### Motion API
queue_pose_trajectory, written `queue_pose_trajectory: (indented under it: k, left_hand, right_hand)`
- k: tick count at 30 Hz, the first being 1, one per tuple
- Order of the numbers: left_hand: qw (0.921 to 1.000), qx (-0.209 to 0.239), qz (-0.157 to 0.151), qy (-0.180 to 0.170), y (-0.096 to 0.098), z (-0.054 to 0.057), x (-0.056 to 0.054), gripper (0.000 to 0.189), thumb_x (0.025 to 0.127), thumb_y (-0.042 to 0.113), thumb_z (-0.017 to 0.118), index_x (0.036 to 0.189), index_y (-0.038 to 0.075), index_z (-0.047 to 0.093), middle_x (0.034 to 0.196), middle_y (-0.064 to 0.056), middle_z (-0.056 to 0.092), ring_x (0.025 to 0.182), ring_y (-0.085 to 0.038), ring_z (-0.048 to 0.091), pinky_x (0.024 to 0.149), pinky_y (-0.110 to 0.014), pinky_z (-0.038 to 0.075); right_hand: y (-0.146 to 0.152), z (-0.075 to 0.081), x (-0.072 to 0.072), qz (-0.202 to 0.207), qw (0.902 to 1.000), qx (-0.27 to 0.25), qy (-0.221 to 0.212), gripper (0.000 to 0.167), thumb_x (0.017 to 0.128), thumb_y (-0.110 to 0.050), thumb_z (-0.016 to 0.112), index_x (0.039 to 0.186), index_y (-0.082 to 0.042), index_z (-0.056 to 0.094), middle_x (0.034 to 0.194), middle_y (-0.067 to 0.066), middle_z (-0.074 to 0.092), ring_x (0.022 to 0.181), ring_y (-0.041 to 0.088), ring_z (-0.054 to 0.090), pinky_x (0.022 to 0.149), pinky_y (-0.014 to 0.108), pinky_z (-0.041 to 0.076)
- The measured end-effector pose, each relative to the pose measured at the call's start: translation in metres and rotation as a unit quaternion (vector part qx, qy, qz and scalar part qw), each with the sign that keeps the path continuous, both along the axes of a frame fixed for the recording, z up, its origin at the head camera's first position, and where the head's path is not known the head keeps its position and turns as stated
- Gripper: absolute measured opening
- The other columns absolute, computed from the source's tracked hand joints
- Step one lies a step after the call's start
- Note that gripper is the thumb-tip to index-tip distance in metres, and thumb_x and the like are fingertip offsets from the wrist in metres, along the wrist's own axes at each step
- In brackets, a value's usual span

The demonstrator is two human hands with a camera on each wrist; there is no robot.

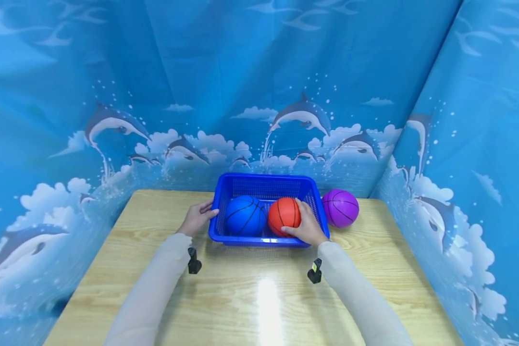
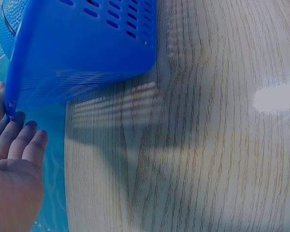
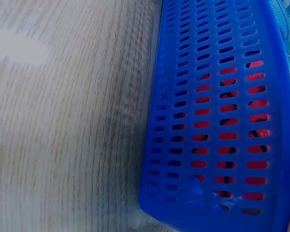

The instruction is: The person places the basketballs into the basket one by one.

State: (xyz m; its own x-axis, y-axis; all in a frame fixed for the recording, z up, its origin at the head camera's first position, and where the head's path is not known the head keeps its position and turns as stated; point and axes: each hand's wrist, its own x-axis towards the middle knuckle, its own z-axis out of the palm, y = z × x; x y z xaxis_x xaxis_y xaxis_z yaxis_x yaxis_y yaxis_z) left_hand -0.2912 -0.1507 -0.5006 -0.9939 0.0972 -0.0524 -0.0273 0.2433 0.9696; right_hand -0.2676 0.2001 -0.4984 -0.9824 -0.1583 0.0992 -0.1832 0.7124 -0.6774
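Observation:
A blue slotted plastic basket (image 1: 265, 177) sits on the wooden table, holding a blue toy basketball (image 1: 245, 216) on the left and a red toy basketball (image 1: 282, 218) on the right. At the basket's left rim, my left hand (image 1: 196, 218) pinches the edge; the left wrist view shows its thumb and fingers (image 2: 20, 140) on either side of the rim. My right hand (image 1: 308, 227) reaches over the basket's front right corner and grips the red ball, thumb in front and fingers round its right side. In the right wrist view that hand is mostly hidden, and red shows through the slots.
A purple toy basketball (image 1: 340, 208) lies on the table just outside the basket's right side. The wooden table (image 1: 225, 298) extends toward me, with a bright reflection on it. Behind and at both sides hangs a blue dolphin-print curtain (image 1: 225, 96).

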Motion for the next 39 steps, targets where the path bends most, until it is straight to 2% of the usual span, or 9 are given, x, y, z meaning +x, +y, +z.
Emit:
queue_pose_trajectory:
  k: [8,15,24,32,39]
  left_hand:
    - [0.9999,0.005,-0.002,0.011,-0.001,-0.004,-0.002,0.054,0.095,0.011,0.060,0.141,-0.008,0.039,0.140,-0.029,0.044,0.131,-0.038,0.043,0.108,-0.043,0.040]
    - [1.0000,0.000,-0.002,0.002,-0.002,-0.003,-0.003,0.055,0.096,0.013,0.060,0.142,-0.006,0.039,0.141,-0.027,0.044,0.131,-0.037,0.043,0.108,-0.042,0.041]
    - [0.9999,-0.010,0.002,-0.013,-0.002,-0.002,-0.003,0.055,0.096,0.015,0.060,0.143,-0.003,0.040,0.141,-0.025,0.045,0.131,-0.035,0.045,0.107,-0.041,0.042]
    - [0.9998,-0.010,0.005,-0.015,-0.001,-0.001,0.000,0.054,0.096,0.014,0.059,0.143,-0.003,0.040,0.141,-0.025,0.045,0.131,-0.036,0.045,0.107,-0.042,0.042]
    - [0.9999,-0.007,0.003,-0.007,0.001,0.001,-0.001,0.053,0.096,0.013,0.059,0.142,-0.005,0.040,0.140,-0.027,0.045,0.130,-0.037,0.045,0.107,-0.042,0.042]
  right_hand:
    - [0.000,0.000,0.002,-0.003,1.0000,-0.002,-0.004,0.103,0.074,-0.033,0.083,0.152,-0.008,0.021,0.151,0.024,0.023,0.130,0.045,0.039,0.100,0.060,0.044]
    - [-0.003,0.003,0.005,-0.013,0.9996,-0.006,-0.025,0.102,0.077,-0.036,0.081,0.153,-0.011,0.018,0.155,0.021,0.018,0.133,0.045,0.034,0.100,0.061,0.043]
    - [-0.004,0.002,0.005,-0.017,0.9998,0.009,-0.009,0.100,0.079,-0.040,0.078,0.153,-0.009,0.018,0.156,0.022,0.014,0.137,0.047,0.027,0.101,0.064,0.039]
    - [0.011,0.024,0.005,-0.008,0.9999,-0.012,-0.001,0.100,0.082,-0.045,0.074,0.155,-0.013,0.013,0.159,0.019,0.007,0.144,0.042,0.011,0.108,0.065,0.029]
    - [0.047,0.046,-0.003,-0.044,0.9986,-0.028,0.005,0.099,0.085,-0.052,0.067,0.156,-0.015,0.008,0.159,0.018,0.004,0.143,0.042,0.015,0.111,0.066,0.023]
